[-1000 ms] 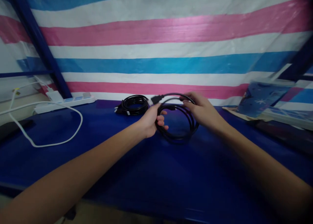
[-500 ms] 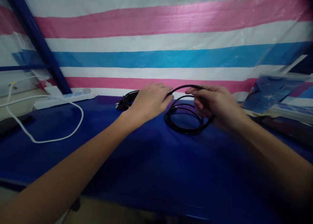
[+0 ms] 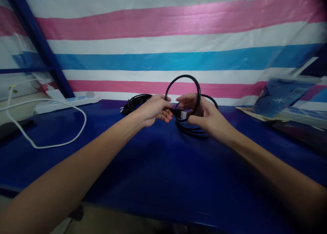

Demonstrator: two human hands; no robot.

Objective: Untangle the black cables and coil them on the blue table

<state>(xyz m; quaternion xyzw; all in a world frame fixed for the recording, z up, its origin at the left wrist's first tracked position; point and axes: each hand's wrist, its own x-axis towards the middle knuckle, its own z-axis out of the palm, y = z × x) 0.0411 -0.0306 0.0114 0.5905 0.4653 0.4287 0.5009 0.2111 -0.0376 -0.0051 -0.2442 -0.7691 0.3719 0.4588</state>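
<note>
My left hand (image 3: pixel 157 109) pinches a black cable near its plug (image 3: pixel 183 114), which has a pale end pointing right. From there the black cable (image 3: pixel 184 76) arches up in a loop and comes down into my right hand (image 3: pixel 201 112). The right fingers are curled around the loop, close beside the plug. Below and behind the hands, more turns of the same cable (image 3: pixel 191 132) lie coiled on the blue table (image 3: pixel 153 166). A second coiled black cable (image 3: pixel 138 100) rests just behind my left wrist, partly hidden by it.
On the left stands a white power strip (image 3: pixel 68 103) with a charger (image 3: pixel 55 94) and a looped white cable (image 3: pixel 81 132). A dark flat object (image 3: pixel 17 127) lies near it. At right are a blue patterned packet (image 3: pixel 276 96) and a dark slab (image 3: pixel 293 133). A striped sheet (image 3: pixel 163 60) hangs behind.
My left hand has turned, and the plug now shows beyond its fingers. My right hand has moved left, closer to it. The cable between them has risen into a rounder loop.
</note>
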